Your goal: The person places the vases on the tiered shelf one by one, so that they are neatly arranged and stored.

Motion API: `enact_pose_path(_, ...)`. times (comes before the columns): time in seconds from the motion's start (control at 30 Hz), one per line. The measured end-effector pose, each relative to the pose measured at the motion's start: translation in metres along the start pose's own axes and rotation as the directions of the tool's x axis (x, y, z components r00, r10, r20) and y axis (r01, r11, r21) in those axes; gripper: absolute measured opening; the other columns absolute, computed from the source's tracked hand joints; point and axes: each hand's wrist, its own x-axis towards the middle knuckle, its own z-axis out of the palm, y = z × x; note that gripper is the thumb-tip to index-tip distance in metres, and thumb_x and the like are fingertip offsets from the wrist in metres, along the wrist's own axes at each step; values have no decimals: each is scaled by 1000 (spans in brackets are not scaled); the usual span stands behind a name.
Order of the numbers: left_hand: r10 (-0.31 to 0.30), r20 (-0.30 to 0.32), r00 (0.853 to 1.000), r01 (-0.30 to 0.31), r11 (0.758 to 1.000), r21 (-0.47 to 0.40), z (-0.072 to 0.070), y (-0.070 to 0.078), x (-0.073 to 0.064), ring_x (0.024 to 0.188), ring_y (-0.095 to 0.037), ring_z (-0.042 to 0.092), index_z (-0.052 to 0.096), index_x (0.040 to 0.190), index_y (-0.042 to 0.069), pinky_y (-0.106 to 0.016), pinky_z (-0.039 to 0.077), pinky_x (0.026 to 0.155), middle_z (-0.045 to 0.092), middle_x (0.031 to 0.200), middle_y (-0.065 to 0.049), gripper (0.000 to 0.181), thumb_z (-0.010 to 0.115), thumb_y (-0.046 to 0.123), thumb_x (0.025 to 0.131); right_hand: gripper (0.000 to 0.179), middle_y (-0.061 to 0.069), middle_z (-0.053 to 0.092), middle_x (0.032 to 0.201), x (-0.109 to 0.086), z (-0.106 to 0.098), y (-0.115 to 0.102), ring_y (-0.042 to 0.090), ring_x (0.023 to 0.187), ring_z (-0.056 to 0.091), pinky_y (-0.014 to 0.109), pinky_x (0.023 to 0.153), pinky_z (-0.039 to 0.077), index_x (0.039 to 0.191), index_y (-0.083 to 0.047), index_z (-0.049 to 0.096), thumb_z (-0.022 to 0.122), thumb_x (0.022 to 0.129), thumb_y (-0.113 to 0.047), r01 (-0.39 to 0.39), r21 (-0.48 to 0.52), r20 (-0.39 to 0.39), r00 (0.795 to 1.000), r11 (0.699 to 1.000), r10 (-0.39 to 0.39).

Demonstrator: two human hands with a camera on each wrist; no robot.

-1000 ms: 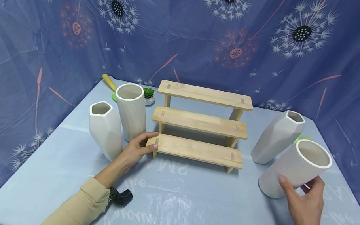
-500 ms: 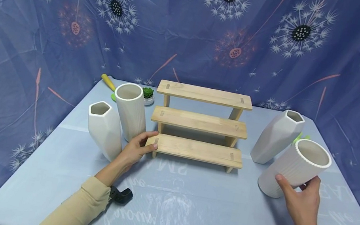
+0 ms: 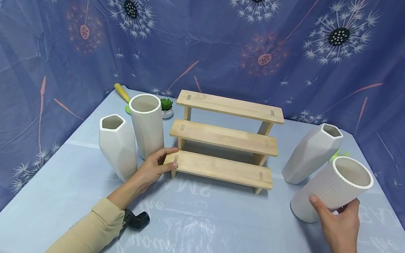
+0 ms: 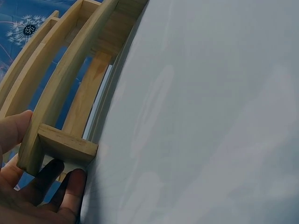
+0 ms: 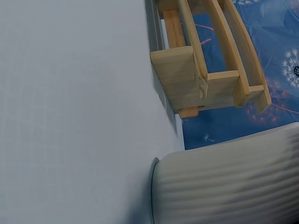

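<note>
A three-tier wooden shelf stand (image 3: 225, 137) stands at the table's middle. My left hand (image 3: 152, 169) pinches the left end of its lowest tier; in the left wrist view the thumb lies on the board's front and the fingers (image 4: 74, 186) curl by its end and underside. On the right, my right hand (image 3: 341, 225) holds a ribbed white vase (image 3: 331, 190) low on its side, thumb on the near face and other fingers mostly hidden behind. The vase's base appears to rest on the table. Only the ribbed vase (image 5: 229, 182), not the hand, shows in the right wrist view.
A faceted white vase (image 3: 311, 155) stands behind the held one, with something light green (image 3: 339, 155) partly hidden. Left of the stand are another ribbed vase (image 3: 147, 126), a faceted vase (image 3: 119, 146), a small potted succulent (image 3: 167, 105) and a yellow-handled tool (image 3: 122, 92).
My right hand has shifted slightly left against the ribbed vase, mostly in the first half second. The left hand, stand and vases stay in place.
</note>
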Motion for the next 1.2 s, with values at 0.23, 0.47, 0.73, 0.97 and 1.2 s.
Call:
enact_pose_path(0.23, 7, -3, 1000, -7, 1000, 5, -1, -1, 1, 135, -28, 36, 45, 138, 11, -40, 30, 110, 41, 144, -16, 54, 65, 12, 88, 83, 12, 45, 134, 0, -1, 0, 20, 105, 46, 22, 77, 33, 141, -9, 30, 77, 77, -32, 3, -3, -23, 1000, 1000, -3)
enact_pose_path(0.47, 3, -14, 1000, -2, 1000, 30, -1, -2, 1, 125, -23, 43, 47, 137, 14, -27, 38, 97, 47, 138, -14, 53, 66, 14, 88, 82, 13, 47, 132, -2, 0, -1, 7, 98, 45, 22, 77, 33, 140, -9, 33, 78, 76, -30, 11, 3, -34, 999, 1000, -11)
enact_pose_path(0.73, 9, -9, 1000, -9, 1000, 23, -1, -4, 1, 125, -23, 44, 46, 138, 13, -23, 39, 96, 46, 139, -14, 52, 65, 13, 89, 79, 11, 49, 130, -5, 1, -6, -1, 97, 45, 20, 79, 33, 139, -11, 35, 79, 75, -30, 29, 15, -17, 999, 999, -29)
enact_pose_path(0.97, 31, -2, 1000, -31, 999, -20, 1, -3, 1, 122, -23, 45, 45, 138, 9, -13, 40, 89, 47, 138, -17, 52, 63, 7, 89, 78, 7, 50, 126, -9, 0, -17, -5, 96, 46, 14, 75, 34, 140, -18, 36, 79, 76, -27, 126, 53, 12, 992, 991, -127)
enact_pose_path(1.2, 18, 0, 1000, -18, 1000, -12, 1, -3, 1, 125, -24, 44, 45, 138, 10, -15, 39, 91, 47, 138, -16, 53, 64, 10, 89, 79, 6, 48, 131, -12, 0, -31, -4, 101, 46, 13, 75, 36, 142, -23, 33, 78, 77, -27, 180, 71, 61, 981, 981, -184)
